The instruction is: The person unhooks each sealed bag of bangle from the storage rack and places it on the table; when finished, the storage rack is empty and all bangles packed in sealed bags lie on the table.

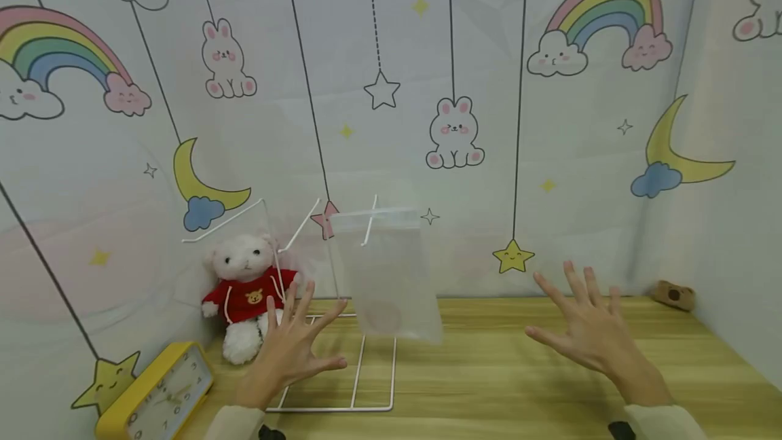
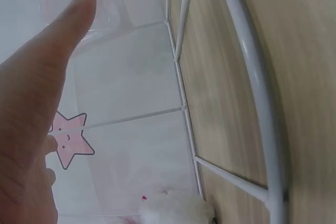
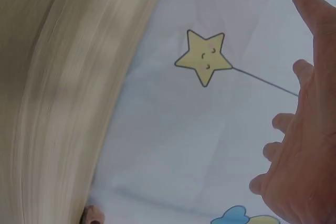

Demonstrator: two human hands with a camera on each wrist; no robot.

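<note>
My left hand (image 1: 293, 345) is held up over the white wire rack (image 1: 330, 409), fingers spread and holding nothing. A translucent plastic bag (image 1: 391, 277) hangs from one of the rack's prongs, to the right of that hand. In the left wrist view the thumb (image 2: 73, 30) points up beside the rack's rods, with part of the bag behind it. Over the right side of the table my right hand (image 1: 586, 331) is raised, its fingers fanned out and nothing in it. The right wrist view shows its fingers against the printed backdrop.
A white plush bear (image 1: 244, 290) in a red top sits behind the rack. At the front left stands a yellow clock (image 1: 161, 392). A small brown plush thing (image 1: 673, 295) lies at the back right of the wooden table (image 1: 482, 372), before the printed backdrop (image 1: 391, 148).
</note>
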